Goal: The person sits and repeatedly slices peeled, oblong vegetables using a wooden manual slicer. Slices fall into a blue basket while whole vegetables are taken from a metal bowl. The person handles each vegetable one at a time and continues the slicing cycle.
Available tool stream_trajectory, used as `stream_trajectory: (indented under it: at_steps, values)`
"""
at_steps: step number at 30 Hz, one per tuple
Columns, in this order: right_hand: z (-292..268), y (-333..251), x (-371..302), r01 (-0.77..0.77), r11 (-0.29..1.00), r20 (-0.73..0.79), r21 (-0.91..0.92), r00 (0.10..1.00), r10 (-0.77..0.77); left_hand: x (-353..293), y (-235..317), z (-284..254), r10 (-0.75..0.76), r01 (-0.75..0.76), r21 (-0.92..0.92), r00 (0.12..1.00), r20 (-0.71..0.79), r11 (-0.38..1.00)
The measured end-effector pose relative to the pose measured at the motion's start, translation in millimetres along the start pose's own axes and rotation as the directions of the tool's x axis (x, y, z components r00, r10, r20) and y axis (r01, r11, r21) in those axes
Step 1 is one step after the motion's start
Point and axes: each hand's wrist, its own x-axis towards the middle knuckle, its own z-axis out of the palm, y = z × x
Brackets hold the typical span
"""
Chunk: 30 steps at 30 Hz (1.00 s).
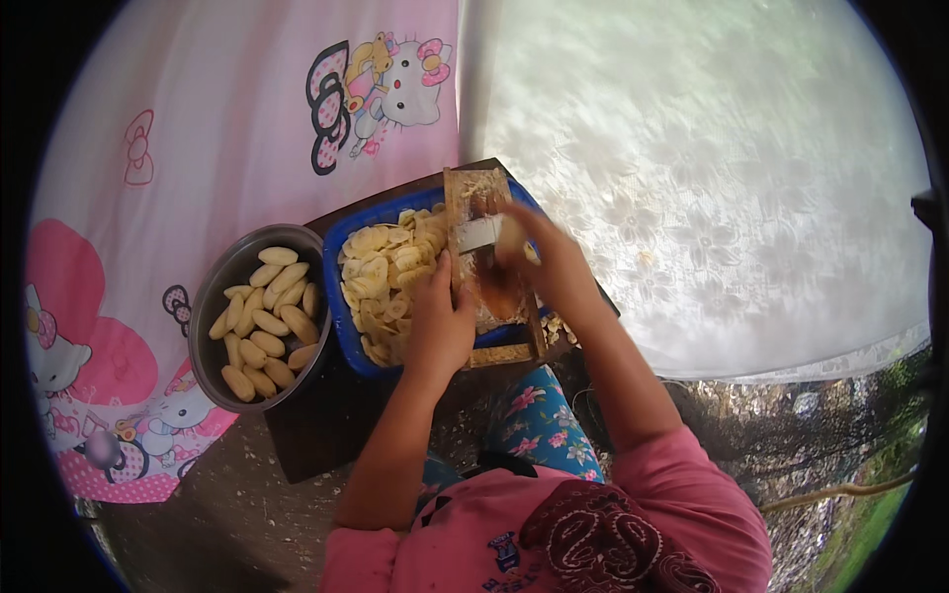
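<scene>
Nearest the head camera, a red bandana [598,539] hangs over the pink shirt [435,539], both on the near side of the blue basin [343,331]. Across the basin's right half lies the wooden slicer [477,267], its far end by the far rim and its near end by the near rim, with a pale blade [478,234] set crosswise. Left of the blade, slices [381,277] fill the basin; just to the basin's left, a metal bowl [211,381] holds peeled bananas [267,321]. Basin and bowl stand on a dark bench [316,435].

As for handling, the slicer is probably light and stiff, its wet face slick; its side rails, clear of the blade, are the place to hold. A peeled banana should be light, firm and slippery, best pinched at its top, fingertips high; the thin slices look fragile.

The left grip [442,321], over the basin, is closed on the slicer's left rail. The right grip [554,262], above the basin's right side, is blurred but seems curled around a pale banana piece [511,240], which lies under its fingers, just beside the blade.
</scene>
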Motion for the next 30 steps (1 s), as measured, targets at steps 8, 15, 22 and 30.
stream_trajectory:
  at_steps: [8,15,22,30]
  values:
    - [14.4,7.5,42.1,-0.108,0.982,-0.007,0.155,0.994,0.111,10.2,-10.6,6.7,0.063,-0.063,0.004,0.997,-0.033,0.998]
    - [7.4,3.0,18.9,-0.018,1.000,-0.051,0.006,0.999,0.019,8.9,-7.9,3.9,0.062,-0.062,0.002,0.998,-0.027,0.998]
    - [13.7,17.2,22.6,0.026,0.999,-0.058,-0.047,0.998,-0.029,11.2,-13.1,7.8,0.073,-0.073,-0.013,0.997,-0.018,0.997]
    - [5.2,5.9,26.1,0.014,1.000,-0.010,0.014,1.000,-0.014,10.7,-5.2,3.5,0.033,-0.033,-0.027,0.999,-0.014,0.999]
